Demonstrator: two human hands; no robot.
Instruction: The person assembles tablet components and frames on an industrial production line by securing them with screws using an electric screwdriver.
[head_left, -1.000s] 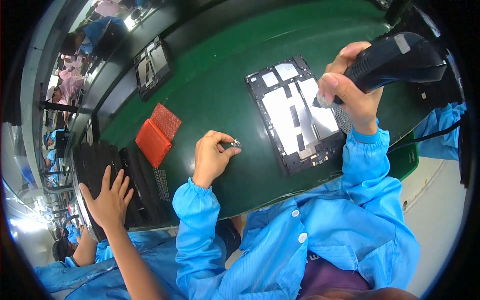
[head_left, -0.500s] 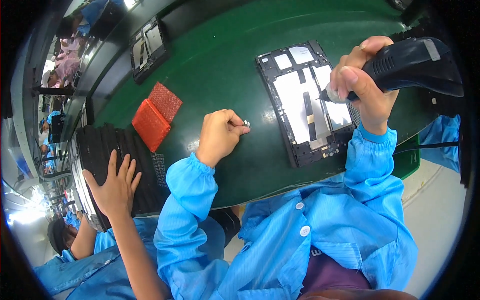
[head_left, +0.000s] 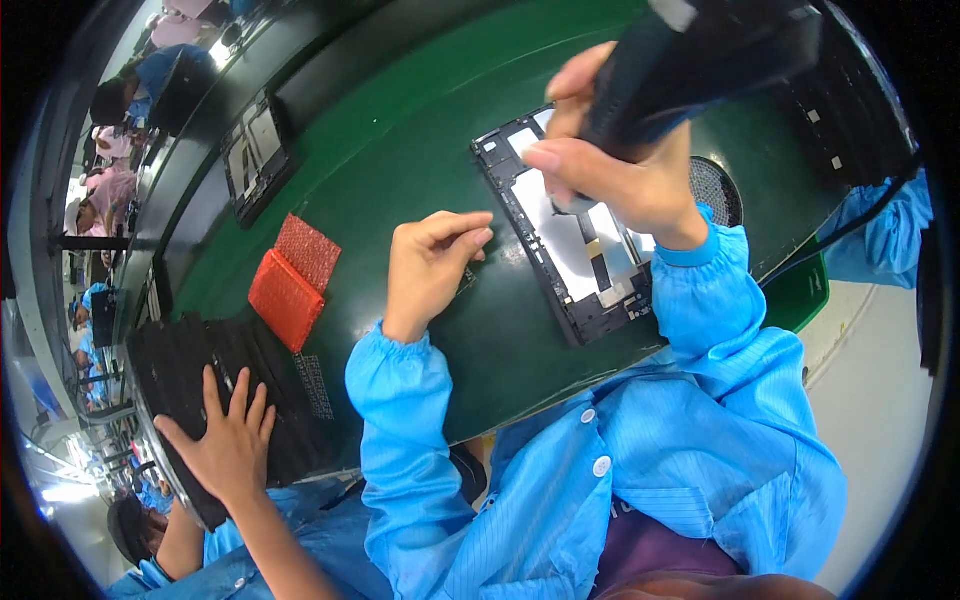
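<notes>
A black handheld power screwdriver (head_left: 690, 75) is gripped in my right hand (head_left: 630, 185), above a black tablet-like frame (head_left: 560, 300) with white panels. The hand and tool hide the frame's upper right part and the tool's tip. Left of the frame, my left hand (head_left: 430, 270) is closed in a pinch. A small metal part (head_left: 467, 280) shows just below its fingertips, mostly hidden by them. The frame lies flat on the green table (head_left: 380, 180), and neither hand visibly touches it.
Red bubble-wrap pouches (head_left: 287, 300) and a clear patterned strip (head_left: 315, 385) lie to the left. A co-worker's hand (head_left: 230, 440) rests on a row of black panels (head_left: 290, 430). Another frame (head_left: 255, 160) stands far left; a round dark mesh dish (head_left: 716, 190) sits right.
My right hand and the screwdriver have moved left across the frame, and the tool is now more upright. My left hand's fingers now cover more of the small metal part. The whole view has shifted slightly.
</notes>
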